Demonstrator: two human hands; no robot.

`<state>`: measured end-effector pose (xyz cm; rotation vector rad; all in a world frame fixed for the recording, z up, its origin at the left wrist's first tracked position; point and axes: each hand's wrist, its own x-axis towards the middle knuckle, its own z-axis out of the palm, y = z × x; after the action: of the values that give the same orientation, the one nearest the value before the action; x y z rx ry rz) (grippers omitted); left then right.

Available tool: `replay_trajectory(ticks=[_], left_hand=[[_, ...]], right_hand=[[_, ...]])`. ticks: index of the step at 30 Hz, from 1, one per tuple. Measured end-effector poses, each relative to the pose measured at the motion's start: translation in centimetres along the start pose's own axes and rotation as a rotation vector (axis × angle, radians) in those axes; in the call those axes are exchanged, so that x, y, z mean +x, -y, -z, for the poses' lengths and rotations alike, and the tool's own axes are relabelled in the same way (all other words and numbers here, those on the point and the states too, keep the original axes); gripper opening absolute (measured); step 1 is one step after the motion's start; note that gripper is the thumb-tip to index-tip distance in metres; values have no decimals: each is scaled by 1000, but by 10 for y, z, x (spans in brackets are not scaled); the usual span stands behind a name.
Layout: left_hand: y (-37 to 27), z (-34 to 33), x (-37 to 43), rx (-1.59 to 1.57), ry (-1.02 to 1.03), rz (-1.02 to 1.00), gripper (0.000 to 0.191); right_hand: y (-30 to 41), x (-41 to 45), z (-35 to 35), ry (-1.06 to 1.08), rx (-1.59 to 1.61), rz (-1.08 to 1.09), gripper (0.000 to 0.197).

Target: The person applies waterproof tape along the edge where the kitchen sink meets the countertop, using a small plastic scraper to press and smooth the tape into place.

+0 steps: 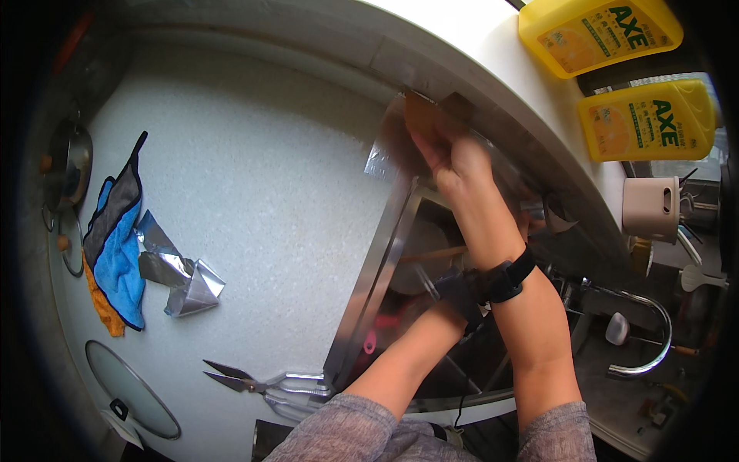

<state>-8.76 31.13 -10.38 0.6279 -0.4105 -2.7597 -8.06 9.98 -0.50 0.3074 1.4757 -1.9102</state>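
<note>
My right hand (456, 153) reaches to the back edge of the counter, blurred by motion. Its fingers hold a flat brown piece (422, 115) against the seam between counter and backsplash. A shiny foil strip (379, 157) lies flat by those fingers, partly blurred. The left forearm crosses beneath the right one. Of my left hand (525, 222) only a sliver shows past the right forearm, near a curled foil piece (559, 212); what it grips is hidden. Black bands are on both wrists. Crumpled foil pieces (193, 289) lie on the pale speckled counter (277, 190).
Scissors (251, 382) lie with blades apart. Blue, grey and orange cloths (118, 260), a glass lid (133, 390) and a pot (69, 164) are leftward. A metal-rimmed basin (369, 271) holds utensils below my arms. Rightward are a curved faucet (664, 323) and yellow AXE bottles (646, 121).
</note>
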Motion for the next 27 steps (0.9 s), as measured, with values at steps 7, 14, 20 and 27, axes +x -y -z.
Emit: replay_trajectory(ticks=[7, 14, 20, 27], left_hand=[[-3, -1, 1, -1, 2, -3, 39], [-2, -1, -1, -12, 2, 10, 40], [-7, 3, 1, -15, -7, 8, 41], [-10, 6, 3, -26, -5, 14, 42]], right_hand=[[5, -4, -7, 16, -95, -21, 27], [0, -10, -19, -57, -83, 58, 25], [-12, -21, -30, -3, -137, 78, 24], [-17, -19, -33, -4, -105, 92, 22]])
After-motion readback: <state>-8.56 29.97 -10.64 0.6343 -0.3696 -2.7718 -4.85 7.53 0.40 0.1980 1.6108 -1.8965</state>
